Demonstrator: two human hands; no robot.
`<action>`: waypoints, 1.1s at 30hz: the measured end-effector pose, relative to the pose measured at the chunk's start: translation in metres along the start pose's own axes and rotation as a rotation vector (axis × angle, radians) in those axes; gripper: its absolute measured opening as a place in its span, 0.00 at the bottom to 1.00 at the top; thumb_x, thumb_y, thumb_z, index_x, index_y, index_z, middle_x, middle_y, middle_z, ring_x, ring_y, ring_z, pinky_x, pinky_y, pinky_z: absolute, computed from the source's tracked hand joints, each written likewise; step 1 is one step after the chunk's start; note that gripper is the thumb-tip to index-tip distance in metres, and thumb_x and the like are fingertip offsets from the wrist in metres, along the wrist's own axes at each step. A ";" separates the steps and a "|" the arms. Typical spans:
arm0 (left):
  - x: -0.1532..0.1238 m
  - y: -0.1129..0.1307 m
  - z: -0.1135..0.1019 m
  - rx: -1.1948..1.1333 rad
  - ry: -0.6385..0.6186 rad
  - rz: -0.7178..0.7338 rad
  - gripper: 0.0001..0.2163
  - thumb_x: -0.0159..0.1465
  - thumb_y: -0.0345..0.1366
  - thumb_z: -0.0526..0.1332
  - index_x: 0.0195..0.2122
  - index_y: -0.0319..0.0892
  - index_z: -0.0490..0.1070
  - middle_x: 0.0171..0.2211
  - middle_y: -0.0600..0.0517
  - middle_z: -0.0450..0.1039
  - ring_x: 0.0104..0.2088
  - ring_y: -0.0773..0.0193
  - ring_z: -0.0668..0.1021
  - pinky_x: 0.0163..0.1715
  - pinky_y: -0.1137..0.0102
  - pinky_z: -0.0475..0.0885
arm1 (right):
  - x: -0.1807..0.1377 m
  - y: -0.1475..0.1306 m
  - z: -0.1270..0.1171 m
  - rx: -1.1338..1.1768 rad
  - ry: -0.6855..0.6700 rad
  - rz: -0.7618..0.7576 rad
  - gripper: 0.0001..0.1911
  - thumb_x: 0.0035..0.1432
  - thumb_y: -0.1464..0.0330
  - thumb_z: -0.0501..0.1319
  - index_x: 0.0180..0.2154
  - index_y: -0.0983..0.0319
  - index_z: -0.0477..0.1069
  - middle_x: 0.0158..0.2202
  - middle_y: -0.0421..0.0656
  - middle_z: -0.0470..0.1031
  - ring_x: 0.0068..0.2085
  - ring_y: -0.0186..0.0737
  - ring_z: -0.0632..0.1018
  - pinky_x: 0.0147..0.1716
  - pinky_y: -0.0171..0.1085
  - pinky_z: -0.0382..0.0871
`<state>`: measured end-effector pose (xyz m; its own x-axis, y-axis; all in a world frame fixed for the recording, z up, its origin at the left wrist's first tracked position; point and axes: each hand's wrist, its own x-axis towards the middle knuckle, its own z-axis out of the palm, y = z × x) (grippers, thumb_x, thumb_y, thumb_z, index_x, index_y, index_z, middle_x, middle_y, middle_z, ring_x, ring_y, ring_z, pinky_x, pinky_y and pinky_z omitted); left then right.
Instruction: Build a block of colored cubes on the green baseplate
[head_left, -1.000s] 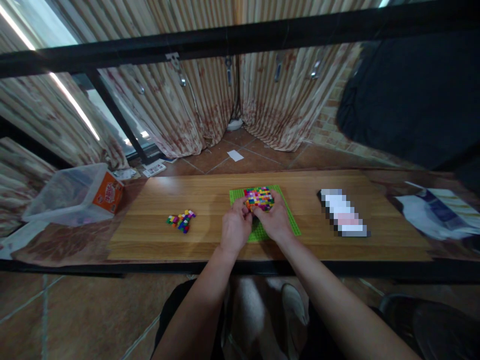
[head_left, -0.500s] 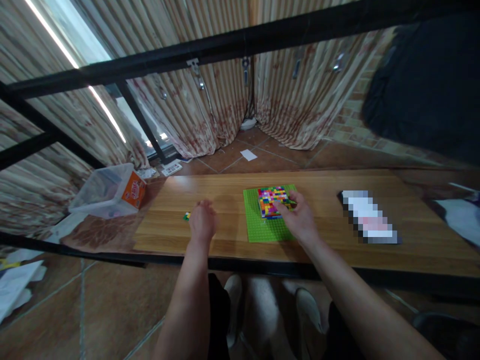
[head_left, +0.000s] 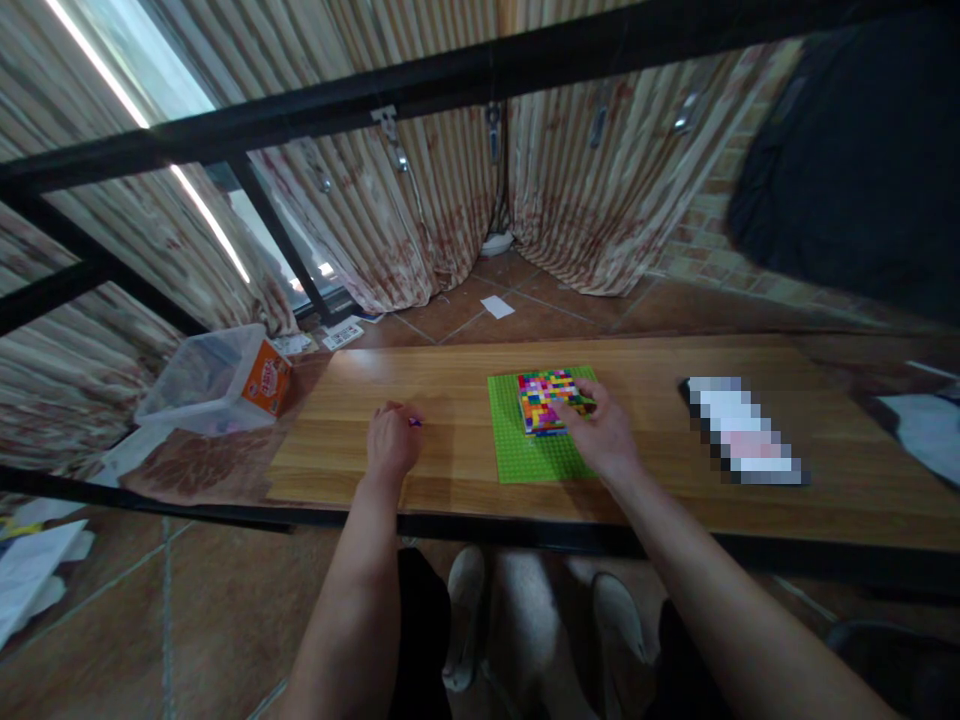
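Note:
On a green studded baseplate [head_left: 510, 465] sits a low block of many-coloured toy bricks [head_left: 544, 400], roughly square and several layers high. My right hand [head_left: 604, 435] grips this block at its right side, thumb on the near top and fingers round the far right corner. To the left, low over the table, my left hand [head_left: 394, 440] has its fingers curled downward. A small purple toy brick [head_left: 415, 422] shows at its right edge, by the thumb side; whether it is pinched or lying on the wood I cannot tell. The fingertips are mostly hidden.
The wooden table [head_left: 450, 360] has a dark front edge. A pixelated phone-like device [head_left: 742, 430] lies at the right. Beyond the left end stands a clear plastic bin [head_left: 202, 385] with an orange label. A black rail [head_left: 450, 85] crosses in front of the curtains.
My left hand has shifted slightly left, covering the small green, white and yellow bricks seen before. The purple brick now shows beside it. My right hand stays on the block.

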<state>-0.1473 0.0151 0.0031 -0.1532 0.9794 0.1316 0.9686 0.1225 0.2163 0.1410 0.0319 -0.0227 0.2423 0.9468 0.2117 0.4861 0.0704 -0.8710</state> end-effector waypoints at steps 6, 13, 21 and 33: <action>0.001 0.000 0.000 -0.087 0.067 -0.021 0.08 0.58 0.29 0.60 0.33 0.44 0.79 0.40 0.45 0.78 0.44 0.54 0.78 0.50 0.59 0.71 | 0.000 -0.002 0.000 0.007 -0.005 0.008 0.29 0.52 0.55 0.62 0.52 0.66 0.71 0.50 0.55 0.75 0.49 0.54 0.76 0.52 0.55 0.68; -0.009 0.052 0.011 -0.810 0.071 0.084 0.06 0.60 0.33 0.61 0.35 0.41 0.78 0.34 0.49 0.80 0.35 0.62 0.79 0.39 0.67 0.74 | 0.001 -0.006 0.000 -0.023 -0.006 0.045 0.30 0.51 0.57 0.63 0.52 0.68 0.71 0.48 0.56 0.76 0.46 0.52 0.77 0.50 0.52 0.69; -0.027 0.102 0.019 -0.982 -0.040 0.125 0.07 0.60 0.31 0.61 0.37 0.41 0.78 0.36 0.49 0.81 0.35 0.62 0.80 0.40 0.67 0.74 | 0.001 -0.008 -0.001 -0.016 0.003 0.008 0.27 0.52 0.58 0.62 0.51 0.66 0.71 0.49 0.55 0.76 0.48 0.53 0.76 0.50 0.53 0.69; -0.031 0.118 0.026 -0.859 -0.015 0.150 0.06 0.61 0.32 0.63 0.35 0.44 0.79 0.35 0.52 0.81 0.33 0.63 0.80 0.38 0.68 0.73 | 0.000 -0.007 -0.001 -0.011 -0.015 -0.016 0.25 0.53 0.58 0.60 0.50 0.65 0.71 0.46 0.53 0.78 0.46 0.52 0.77 0.48 0.52 0.70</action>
<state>-0.0233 0.0029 -0.0004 -0.0275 0.9781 0.2062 0.4946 -0.1659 0.8532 0.1382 0.0316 -0.0163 0.2219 0.9502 0.2187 0.4990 0.0820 -0.8627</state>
